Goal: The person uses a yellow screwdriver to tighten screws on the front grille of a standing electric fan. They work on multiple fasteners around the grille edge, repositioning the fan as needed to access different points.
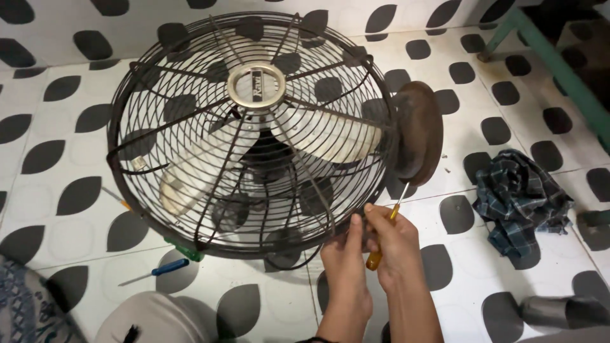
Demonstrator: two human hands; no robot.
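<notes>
down on the patterned tile floor (pixel 57 127), a metal fan (pixel 254 133) is lying on its back with its dark wire guard (pixel 190 146) facing up, and both hands are working at the guard's lower right rim. the right hand (pixel 397 244) is closing around a yellow-handled screwdriver (pixel 384 232), with the thin shaft pointing up toward the spot where the rim is meeting the rusty brown round base (pixel 416 133). the left hand (pixel 346 270) is curling against the rim just beside it, thumb pressing on the wire, seemingly steadying the cage; whether it is pinching anything small, i cannot tell.

judging from this, the step in hand is loosening or prying a fastening on the guard's edge. the next move is likely calling for keeping the tip seated on that fastening while the other hand is bracing the cage so it is not rocking on the tiles; the exact screw or clip is hidden behind the wires.

the fan is looking old: the guard is showing dark and worn, the pale cream blades (pixel 318 136) are sitting still beneath it, and a round silver badge (pixel 256 86) is sitting at the hub.

nearby, a blue-handled screwdriver (pixel 155 270) is lying by the fan's lower left, and a crumpled plaid cloth (pixel 521 200) is lying well apart to the right.
</notes>
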